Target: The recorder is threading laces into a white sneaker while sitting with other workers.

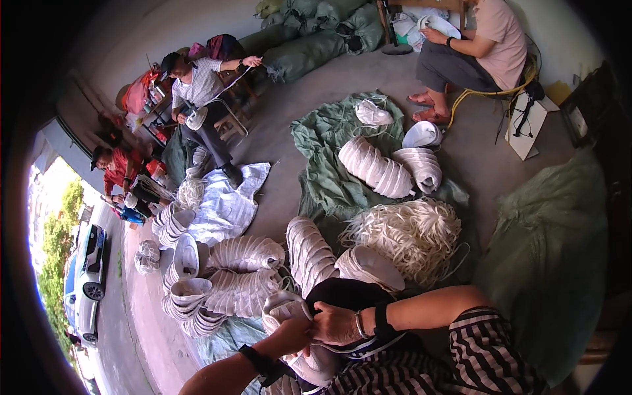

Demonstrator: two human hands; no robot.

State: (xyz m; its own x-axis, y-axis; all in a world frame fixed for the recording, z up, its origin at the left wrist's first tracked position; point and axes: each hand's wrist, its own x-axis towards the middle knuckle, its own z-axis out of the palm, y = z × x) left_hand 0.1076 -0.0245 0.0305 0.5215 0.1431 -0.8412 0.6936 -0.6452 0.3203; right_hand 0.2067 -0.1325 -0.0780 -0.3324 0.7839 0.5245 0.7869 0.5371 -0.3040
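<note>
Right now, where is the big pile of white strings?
In the head view, the pile of white strings lies on the green cloth, right of centre, just beyond the person's right hand and beside stacked white shoe uppers.

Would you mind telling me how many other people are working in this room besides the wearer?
3: one in a pink shirt seated at top right, one in a checked shirt seated at upper left, and one in red at far left. Others may be hidden.

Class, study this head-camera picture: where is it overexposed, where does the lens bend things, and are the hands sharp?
Head view: daylight blows out the street by the white car; fisheye curves the floor and darkens the rim; the left hand and right hand on a white shoe upper look slightly soft.
</note>
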